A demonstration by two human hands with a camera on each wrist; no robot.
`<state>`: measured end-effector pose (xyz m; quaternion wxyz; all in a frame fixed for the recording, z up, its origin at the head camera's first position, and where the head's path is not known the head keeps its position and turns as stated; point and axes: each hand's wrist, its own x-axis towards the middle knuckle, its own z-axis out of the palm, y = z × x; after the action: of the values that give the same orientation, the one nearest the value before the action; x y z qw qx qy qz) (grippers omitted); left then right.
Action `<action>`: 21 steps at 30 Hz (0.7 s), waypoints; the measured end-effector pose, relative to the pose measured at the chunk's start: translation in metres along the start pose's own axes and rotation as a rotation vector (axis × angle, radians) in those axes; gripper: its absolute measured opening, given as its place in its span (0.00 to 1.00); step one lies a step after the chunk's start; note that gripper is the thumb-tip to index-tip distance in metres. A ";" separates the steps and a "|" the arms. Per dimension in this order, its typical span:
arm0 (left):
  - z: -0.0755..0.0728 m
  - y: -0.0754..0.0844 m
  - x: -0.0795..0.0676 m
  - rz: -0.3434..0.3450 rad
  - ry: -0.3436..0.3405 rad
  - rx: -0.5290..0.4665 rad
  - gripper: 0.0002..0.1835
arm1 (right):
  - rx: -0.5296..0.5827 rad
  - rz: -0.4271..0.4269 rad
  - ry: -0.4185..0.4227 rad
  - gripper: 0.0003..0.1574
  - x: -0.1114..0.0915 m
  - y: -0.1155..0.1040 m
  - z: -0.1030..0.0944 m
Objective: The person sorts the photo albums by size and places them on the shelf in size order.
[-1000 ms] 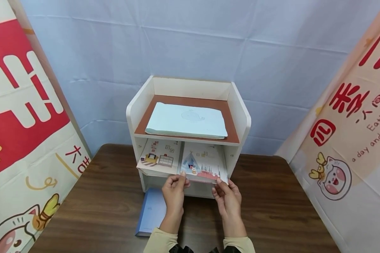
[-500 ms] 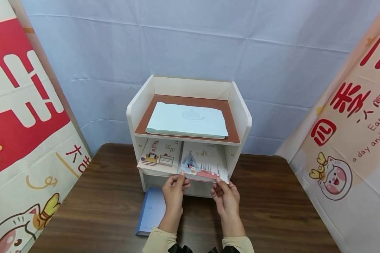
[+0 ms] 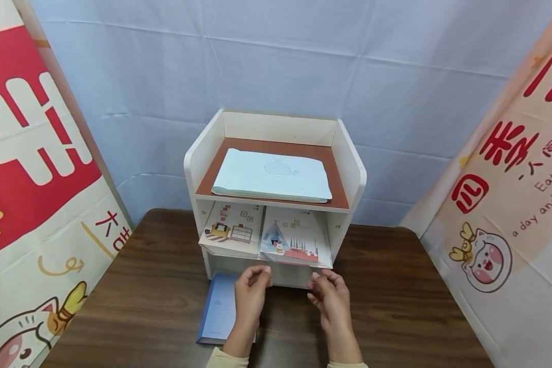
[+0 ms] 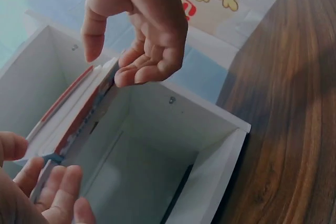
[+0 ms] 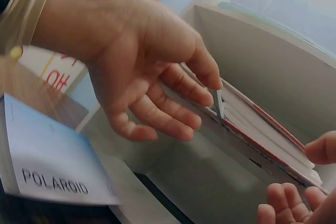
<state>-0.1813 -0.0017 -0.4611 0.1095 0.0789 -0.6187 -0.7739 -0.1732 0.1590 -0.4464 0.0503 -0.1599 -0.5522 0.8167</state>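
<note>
A picture book (image 3: pixel 299 232) with a tent on its cover lies in the shelf's middle compartment, beside another illustrated book (image 3: pixel 233 230). Its front edge juts slightly past the shelf board. My left hand (image 3: pixel 249 299) is just in front of and below that edge, fingers loosely bent, holding nothing. My right hand (image 3: pixel 333 304) hangs near the book's right front corner, likewise holding nothing. The right wrist view shows the left thumb close to a small raised flap (image 5: pixel 218 103) at the book's edge. White pages (image 4: pixel 86 100) between reddish cover edges show in the left wrist view.
The white shelf unit (image 3: pixel 355 181) stands on a dark wooden table (image 3: pixel 395 306). A pale pad (image 3: pixel 253 174) with a whale drawing lies on its top board. To the left of my left forearm is a blue book (image 3: pixel 218 312) marked POLAROID. Printed curtains flank both sides.
Both hands have let go of the tent book's front edge and drawn back toward me. The book remains in the middle compartment.
</note>
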 end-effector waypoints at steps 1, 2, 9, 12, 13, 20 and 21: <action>-0.002 0.000 -0.001 -0.005 -0.015 0.022 0.10 | -0.036 -0.007 -0.011 0.24 0.000 0.000 0.000; -0.003 0.001 -0.001 -0.009 -0.031 0.044 0.10 | -0.073 -0.018 -0.025 0.24 -0.001 0.000 -0.001; -0.017 0.002 -0.003 -0.014 -0.174 0.157 0.08 | -0.349 -0.086 -0.139 0.23 0.002 0.004 -0.008; -0.023 0.003 -0.002 -0.009 -0.241 0.193 0.09 | -0.420 -0.099 -0.181 0.22 0.003 0.005 -0.009; -0.025 0.004 -0.001 -0.011 -0.261 0.204 0.10 | -0.440 -0.105 -0.195 0.22 0.003 0.006 -0.009; -0.039 0.004 0.000 0.022 -0.439 0.256 0.15 | -0.510 -0.157 -0.275 0.19 -0.001 0.009 -0.009; -0.041 0.004 0.000 0.036 -0.467 0.268 0.15 | -0.515 -0.163 -0.285 0.19 -0.001 0.010 -0.009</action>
<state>-0.1709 -0.0412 -0.4660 -0.0342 -0.0989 -0.7255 -0.6802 -0.1686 0.1628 -0.4589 -0.0046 -0.0062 -0.7537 0.6571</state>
